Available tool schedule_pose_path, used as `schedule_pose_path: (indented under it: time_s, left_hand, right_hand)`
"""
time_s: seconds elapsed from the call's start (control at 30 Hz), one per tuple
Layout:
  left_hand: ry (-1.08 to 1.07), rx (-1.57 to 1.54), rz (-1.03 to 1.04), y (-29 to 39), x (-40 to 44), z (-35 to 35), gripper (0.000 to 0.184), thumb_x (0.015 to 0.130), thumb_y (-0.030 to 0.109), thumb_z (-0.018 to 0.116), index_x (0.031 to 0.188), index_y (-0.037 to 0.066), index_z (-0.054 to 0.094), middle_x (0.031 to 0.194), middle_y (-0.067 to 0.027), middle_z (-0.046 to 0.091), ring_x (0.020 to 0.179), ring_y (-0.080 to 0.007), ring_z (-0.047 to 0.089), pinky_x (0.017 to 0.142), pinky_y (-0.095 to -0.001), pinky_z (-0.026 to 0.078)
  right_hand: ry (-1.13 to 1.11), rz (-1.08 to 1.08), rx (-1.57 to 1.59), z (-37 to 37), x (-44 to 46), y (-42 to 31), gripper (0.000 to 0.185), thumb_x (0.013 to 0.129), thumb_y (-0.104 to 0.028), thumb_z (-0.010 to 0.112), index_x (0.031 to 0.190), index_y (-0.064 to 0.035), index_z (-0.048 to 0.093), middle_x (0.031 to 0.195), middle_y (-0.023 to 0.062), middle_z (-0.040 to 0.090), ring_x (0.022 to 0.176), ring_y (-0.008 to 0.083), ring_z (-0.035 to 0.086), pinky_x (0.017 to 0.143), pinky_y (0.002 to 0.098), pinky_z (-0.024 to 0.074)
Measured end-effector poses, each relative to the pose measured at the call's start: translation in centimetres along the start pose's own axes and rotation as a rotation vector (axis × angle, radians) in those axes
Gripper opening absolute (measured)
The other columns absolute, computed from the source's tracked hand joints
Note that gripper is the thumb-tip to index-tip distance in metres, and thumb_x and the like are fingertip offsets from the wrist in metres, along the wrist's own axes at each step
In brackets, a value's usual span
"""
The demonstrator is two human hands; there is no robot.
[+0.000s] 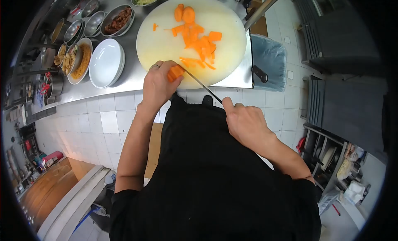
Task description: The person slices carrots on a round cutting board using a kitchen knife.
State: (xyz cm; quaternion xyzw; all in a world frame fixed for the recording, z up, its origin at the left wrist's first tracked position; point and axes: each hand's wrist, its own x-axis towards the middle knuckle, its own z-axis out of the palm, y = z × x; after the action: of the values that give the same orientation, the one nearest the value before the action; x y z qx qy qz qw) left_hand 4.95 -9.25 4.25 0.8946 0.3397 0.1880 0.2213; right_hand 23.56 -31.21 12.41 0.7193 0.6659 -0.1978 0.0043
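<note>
Left hand (158,87) pins a carrot piece (175,71) on the near edge of the round cutting board (227,54); right hand (248,123) grips a knife (199,81) beside it. Tucked fingertips (knuckles guiding the steel) favour even slices.

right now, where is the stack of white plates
In the head view, the stack of white plates sits on the steel counter, left of the round cutting board and beside the oval dish.

Left hand (159,83) curled; right hand (248,123) closed in a grip
</note>
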Motion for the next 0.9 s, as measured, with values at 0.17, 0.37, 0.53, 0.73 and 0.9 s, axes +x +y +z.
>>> schedule_pose_path:
  time_s: [0.17, 0.37, 0.53, 0.73, 0.9]
  left_hand:
    - [0.044, -0.046, -0.109, 0.4, -0.2, 0.4, 0.041, 0.077, 0.015, 0.091, 0.11, 0.002, 0.07, 0.097, -0.0175, 0.073, 0.092, -0.0369, 0.071, 0.081, -0.0448, 0.058]
    - [0.062, -0.024, -0.155, 1.1, -0.3, 0.7, 0.042, 0.075, 0.014, 0.091, 0.11, 0.003, 0.07, 0.096, -0.0177, 0.071, 0.091, -0.0379, 0.071, 0.08, -0.0449, 0.058]
    - [0.065, -0.028, -0.166, 1.3, -0.3, 0.7, 0.042, 0.075, 0.014, 0.091, 0.11, 0.004, 0.07, 0.096, -0.0176, 0.071, 0.09, -0.0384, 0.071, 0.08, -0.0454, 0.058]
    - [0.094, -0.019, -0.17, 1.2, -0.4, 0.9, 0.042, 0.076, 0.015, 0.092, 0.11, 0.004, 0.07, 0.094, -0.0145, 0.07, 0.088, -0.033, 0.07, 0.078, -0.0424, 0.058]
    - [0.088, -0.005, -0.182, 1.1, -0.6, 0.9, 0.042, 0.078, 0.017, 0.092, 0.111, 0.006, 0.069, 0.093, -0.0105, 0.07, 0.086, -0.0265, 0.069, 0.078, -0.0387, 0.058]
  right_hand:
    - [-0.015, 0.021, -0.125, -0.2, -0.3, -1.2, 0.016, 0.091, -0.004, 0.064, 0.105, -0.0013, 0.056, 0.068, 0.0114, 0.064, 0.056, 0.0259, 0.07, 0.047, 0.0379, 0.054]
    - [-0.012, 0.066, -0.265, -0.3, -0.7, -2.3, 0.02, 0.097, -0.012, 0.064, 0.115, -0.0042, 0.06, 0.068, 0.0069, 0.062, 0.052, 0.0193, 0.068, 0.042, 0.0323, 0.0503]
    - [-0.048, 0.074, -0.318, -0.5, -0.6, -2.5, 0.021, 0.098, -0.013, 0.064, 0.117, -0.0051, 0.061, 0.069, 0.0051, 0.062, 0.052, 0.0167, 0.068, 0.042, 0.0302, 0.0491]
    - [-0.042, 0.064, -0.321, -0.7, -0.7, -2.6, 0.022, 0.098, -0.014, 0.063, 0.119, -0.0058, 0.061, 0.071, 0.0045, 0.063, 0.052, 0.0168, 0.068, 0.042, 0.0295, 0.0498]
    - [0.003, 0.066, -0.334, -0.7, -0.8, -2.7, 0.022, 0.097, -0.014, 0.063, 0.119, -0.0074, 0.062, 0.07, 0.0037, 0.061, 0.052, 0.0163, 0.068, 0.043, 0.0296, 0.0504]
